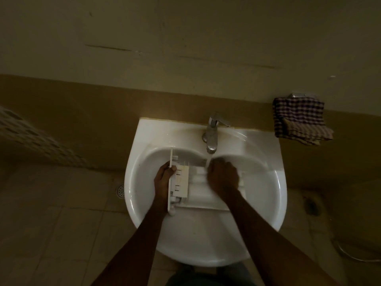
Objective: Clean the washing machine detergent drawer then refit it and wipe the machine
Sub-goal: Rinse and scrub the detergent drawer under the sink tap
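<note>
Detergent drawer (203, 195) is held in the sink (206, 254) bowl, its front-panel end gripped by the left hand (162, 178), fingers curled round it. Right of that grip, the right hand (223, 176) is curled over the compartments under the tap (212, 137) stream; it is blurred, so any contents cannot be told. Drawer is best kept tilted so residue is flushed out.

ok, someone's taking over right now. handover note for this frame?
Left hand: grips the detergent drawer by its front panel, keeping it in the sink.
Right hand: curled inside the drawer under the running tap. It is blurred, so I cannot tell if it holds anything.
Checked cloth: hangs on the wall to the right of the sink, with no hand on it.
Done: drawer is out of the machine and under the water.
Left: finish the rinse, shut the tap, refit the drawer, wipe the machine. The machine is not in view.
</note>
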